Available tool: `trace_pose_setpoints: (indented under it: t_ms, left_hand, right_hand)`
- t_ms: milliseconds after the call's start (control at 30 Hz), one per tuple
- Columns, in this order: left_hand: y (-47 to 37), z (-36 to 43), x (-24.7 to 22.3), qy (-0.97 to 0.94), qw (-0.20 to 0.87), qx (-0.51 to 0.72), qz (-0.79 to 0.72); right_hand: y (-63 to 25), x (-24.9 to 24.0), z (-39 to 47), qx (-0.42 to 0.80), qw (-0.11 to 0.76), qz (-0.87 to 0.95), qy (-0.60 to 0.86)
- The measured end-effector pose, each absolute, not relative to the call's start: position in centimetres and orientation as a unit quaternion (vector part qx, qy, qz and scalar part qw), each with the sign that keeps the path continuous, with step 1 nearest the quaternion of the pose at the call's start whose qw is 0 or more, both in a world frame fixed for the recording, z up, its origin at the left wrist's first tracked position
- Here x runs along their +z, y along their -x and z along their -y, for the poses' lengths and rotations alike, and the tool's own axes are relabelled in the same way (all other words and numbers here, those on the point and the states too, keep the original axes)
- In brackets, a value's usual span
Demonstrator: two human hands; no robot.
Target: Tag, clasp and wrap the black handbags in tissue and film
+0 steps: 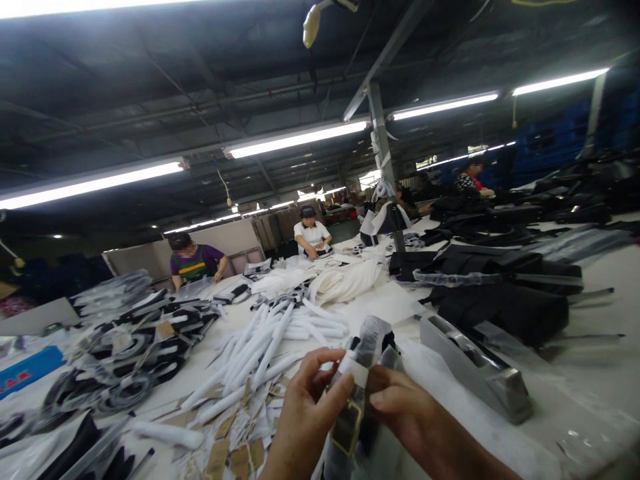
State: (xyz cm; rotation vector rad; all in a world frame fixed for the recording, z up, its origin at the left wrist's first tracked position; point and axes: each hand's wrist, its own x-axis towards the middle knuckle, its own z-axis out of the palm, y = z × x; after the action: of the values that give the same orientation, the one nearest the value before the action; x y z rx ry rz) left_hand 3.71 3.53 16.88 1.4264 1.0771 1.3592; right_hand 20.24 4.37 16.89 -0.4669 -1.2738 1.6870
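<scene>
Just in front of me, a dark strap with a gold-coloured buckle (347, 427) is held up in both hands, partly covered by clear plastic. A white band (354, 370) goes across it above the buckle. My left hand (316, 393) pinches this band between thumb and fingers. My right hand (400, 400) closes on the strap's right side; its fingertips are partly hidden. Crumpled plastic (376, 331) and dark material stick up beyond the fingers. A grey tape dispenser (473, 367) stands right of my hands.
White foam-like rolls (270, 340) and brown tags (235, 453) lie to the left. Coiled dark straps (130, 373) are heaped farther left, near a blue box (30, 373). Black bags (505, 287) pile up at right. Several people work beyond; a post (383, 147) rises behind the table.
</scene>
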Motion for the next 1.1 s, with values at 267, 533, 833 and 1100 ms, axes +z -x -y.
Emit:
trace_pose_setpoints:
  t_ms: [267, 533, 833, 1100]
  left_hand:
    - [-4.3, -1.7, 17.1, -0.629, 0.278, 0.563, -0.457]
    - [-3.7, 2.2, 11.4, -0.559, 0.203, 0.635, -0.493]
    - [-6.7, 1.9, 4.4, -0.525, 0.336, 0.553, -0.553]
    - [-3.8, 2.6, 4.4, -0.592, 0.343, 0.575, -0.449]
  right_hand:
    - [-18.0, 16.6, -3.5, 0.727, 0.526, 0.385, 0.214]
    - [-17.0, 16.1, -4.9, 0.711, 0.533, 0.362, 0.28]
    - [-15.6, 16.7, -7.2, 0.697, 0.46, 0.46, 0.301]
    - [-20.3, 13.8, -11.4, 0.523, 0.405, 0.591, 0.463]
